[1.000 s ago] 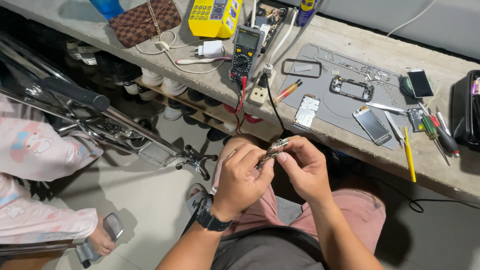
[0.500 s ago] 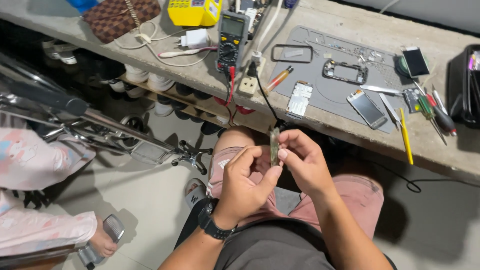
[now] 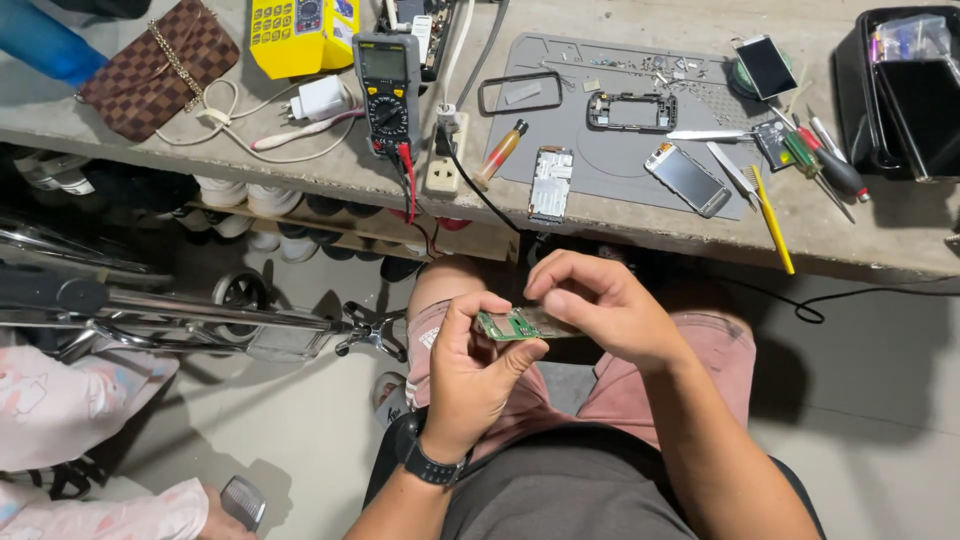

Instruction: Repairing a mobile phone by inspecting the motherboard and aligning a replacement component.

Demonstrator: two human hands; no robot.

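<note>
Over my lap, both hands hold a small green circuit board (image 3: pixel 510 324). My left hand (image 3: pixel 470 370), with a black watch on the wrist, pinches the board's left end between thumb and fingers. The fingers of my right hand (image 3: pixel 600 310) curl over its right end from above, hiding that part. The board lies roughly flat, its green face up. I sit in front of a concrete workbench (image 3: pixel 330 170).
A grey mat (image 3: pixel 620 170) on the bench carries a black phone frame (image 3: pixel 632 110), a phone (image 3: pixel 687 179), a metal plate (image 3: pixel 550 184) and screwdrivers (image 3: pixel 825 165). Further left stand a multimeter (image 3: pixel 388 85), a power strip (image 3: pixel 444 165) and a checkered purse (image 3: pixel 160 65). Another person's sleeve (image 3: pixel 70 410) is at the left beside a metal frame (image 3: pixel 190 320).
I have turned the board from standing on edge to lying flat, green face up. My hands have dropped slightly toward my lap, and my view has shifted closer to the bench.
</note>
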